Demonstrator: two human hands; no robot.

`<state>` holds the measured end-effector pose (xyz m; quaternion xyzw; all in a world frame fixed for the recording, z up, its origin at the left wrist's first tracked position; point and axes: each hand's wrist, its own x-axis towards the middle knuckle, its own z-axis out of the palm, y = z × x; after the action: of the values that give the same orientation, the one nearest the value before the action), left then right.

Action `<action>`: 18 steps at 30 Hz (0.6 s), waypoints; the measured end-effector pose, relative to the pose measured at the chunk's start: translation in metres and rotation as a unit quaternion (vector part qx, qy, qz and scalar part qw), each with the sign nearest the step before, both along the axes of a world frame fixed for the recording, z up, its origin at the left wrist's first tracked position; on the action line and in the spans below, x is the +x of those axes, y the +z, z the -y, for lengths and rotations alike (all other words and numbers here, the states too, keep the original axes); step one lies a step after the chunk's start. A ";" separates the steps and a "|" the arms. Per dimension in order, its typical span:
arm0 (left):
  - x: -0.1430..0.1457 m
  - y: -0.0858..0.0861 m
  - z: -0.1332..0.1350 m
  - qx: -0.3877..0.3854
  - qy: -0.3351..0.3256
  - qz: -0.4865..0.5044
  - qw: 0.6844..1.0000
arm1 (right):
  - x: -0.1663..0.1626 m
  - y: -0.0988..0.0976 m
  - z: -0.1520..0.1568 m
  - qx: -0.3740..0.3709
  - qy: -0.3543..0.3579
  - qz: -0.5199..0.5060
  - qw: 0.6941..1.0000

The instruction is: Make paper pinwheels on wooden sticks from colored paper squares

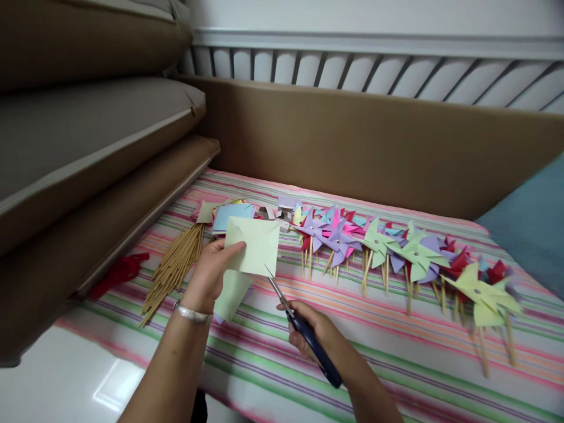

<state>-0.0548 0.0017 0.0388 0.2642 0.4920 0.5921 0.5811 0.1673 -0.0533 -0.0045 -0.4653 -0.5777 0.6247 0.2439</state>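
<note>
My left hand (210, 275) pinches a pale green paper square (257, 245) and holds it up above the striped cloth. A silver bracelet sits on that wrist. My right hand (312, 333) grips blue-handled scissors (304, 329), whose blades point up-left and touch the square's lower right corner. A second pale green sheet (232, 294) lies on the cloth under the left hand.
A row of paper pinwheels on sticks (396, 252) runs across the striped cloth (396, 352) to the right. A bundle of wooden sticks (174, 270) and a stack of coloured paper squares (229, 214) lie to the left. Red paper scraps (118, 271) rest by the brown cushions (88, 153).
</note>
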 end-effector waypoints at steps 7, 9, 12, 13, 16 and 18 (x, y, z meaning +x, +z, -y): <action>-0.003 -0.013 -0.010 0.040 0.132 0.121 0.983 | -0.008 0.004 0.007 0.038 -0.031 -0.083 0.995; 0.004 -0.013 -0.010 0.044 0.126 0.138 0.981 | -0.020 0.004 0.013 0.025 -0.024 -0.109 0.993; 0.021 -0.011 -0.008 0.047 0.097 0.154 0.982 | -0.036 0.003 0.018 -0.003 -0.012 -0.117 0.993; 0.026 -0.011 -0.007 0.047 0.089 0.156 0.983 | -0.039 0.002 0.019 -0.010 -0.015 -0.117 0.993; 0.039 -0.011 -0.004 0.057 0.078 0.148 0.984 | -0.044 -0.002 0.016 -0.034 -0.038 -0.116 0.992; 0.043 -0.012 -0.003 0.065 0.072 0.132 0.986 | -0.044 -0.005 0.014 -0.052 -0.060 -0.118 0.990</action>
<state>-0.0118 0.0043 0.0268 0.1842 0.3892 0.6927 0.5786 0.1235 -0.0674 -0.0095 -0.4339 -0.4827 0.6888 0.3228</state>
